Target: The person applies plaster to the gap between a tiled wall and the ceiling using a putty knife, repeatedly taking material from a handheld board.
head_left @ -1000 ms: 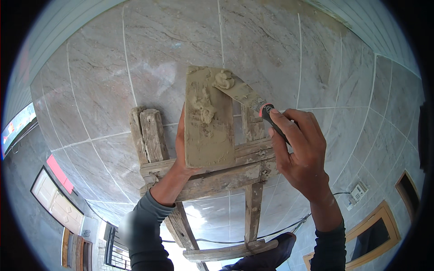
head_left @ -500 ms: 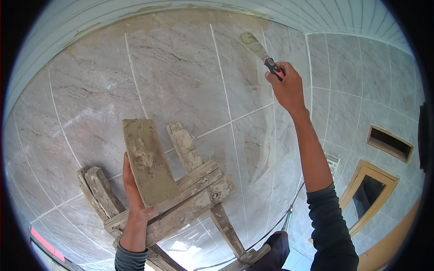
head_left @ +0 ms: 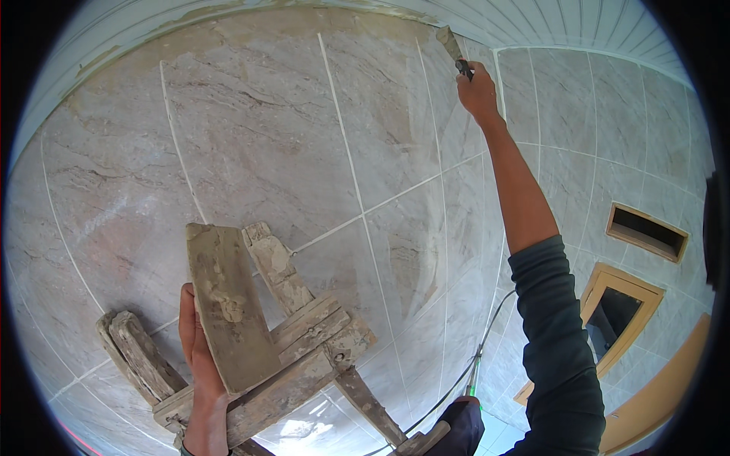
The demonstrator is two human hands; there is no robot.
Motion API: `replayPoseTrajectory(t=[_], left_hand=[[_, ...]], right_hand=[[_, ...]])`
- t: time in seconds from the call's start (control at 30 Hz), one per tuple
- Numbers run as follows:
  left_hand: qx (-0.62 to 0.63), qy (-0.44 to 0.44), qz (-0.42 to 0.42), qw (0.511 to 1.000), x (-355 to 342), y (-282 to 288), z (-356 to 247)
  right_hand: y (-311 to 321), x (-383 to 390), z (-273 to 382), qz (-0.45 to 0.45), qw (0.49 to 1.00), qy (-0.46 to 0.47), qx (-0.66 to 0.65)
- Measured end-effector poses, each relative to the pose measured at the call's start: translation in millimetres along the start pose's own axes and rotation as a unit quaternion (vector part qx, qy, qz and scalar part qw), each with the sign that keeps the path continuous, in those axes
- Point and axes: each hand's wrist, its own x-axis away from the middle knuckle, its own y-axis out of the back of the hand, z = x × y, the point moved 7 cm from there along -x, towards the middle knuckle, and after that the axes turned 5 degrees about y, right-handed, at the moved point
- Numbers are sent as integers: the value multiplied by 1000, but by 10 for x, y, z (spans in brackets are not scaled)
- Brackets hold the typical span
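Observation:
My right hand (head_left: 477, 93) grips a putty knife (head_left: 464, 70) high up on the grey marble-look tiled wall (head_left: 266, 121). Its paste-coated blade (head_left: 449, 42) is at the wall's top edge, just below the white panelled ceiling (head_left: 578, 23); whether it touches cannot be told. My left hand (head_left: 199, 346) holds a rectangular board (head_left: 228, 334) by its left side, low in the view. Grey-beige paste (head_left: 226, 304) lies smeared and lumped on the board, which is in front of a weathered, paste-spattered wooden ladder or trestle (head_left: 357, 399).
A side wall on the right has a wood-framed opening (head_left: 646, 232), a wood-framed window (head_left: 612, 323) and an orange-brown door (head_left: 661, 387). A dark cable (head_left: 487, 334) hangs near the corner. My dark-clothed leg or foot (head_left: 460, 425) shows at the bottom.
My right hand with the putty knife has moved away from the board, up to the wall's top edge. The board sits lower and further left in the view, and the view has shifted toward the right corner.

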Motion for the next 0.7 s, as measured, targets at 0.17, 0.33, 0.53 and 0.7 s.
replayPoseTrajectory(t=[0.17,0.33,0.53,0.7], left_hand=[[-28,11,13,999,-19,8,14],[-37,16,-74,996,-29,-206,-82],[-42,50,-27,998,-57,-43,63],[-58,-40,-49,996,65,-360,-60]], right_hand=[[-265,-154,-6,-28,998,53,4],[-552,-181,-45,-50,986,115,109],[-784,-352,-266,-59,983,132,117],[-917,-410,-446,-8,992,96,85]])
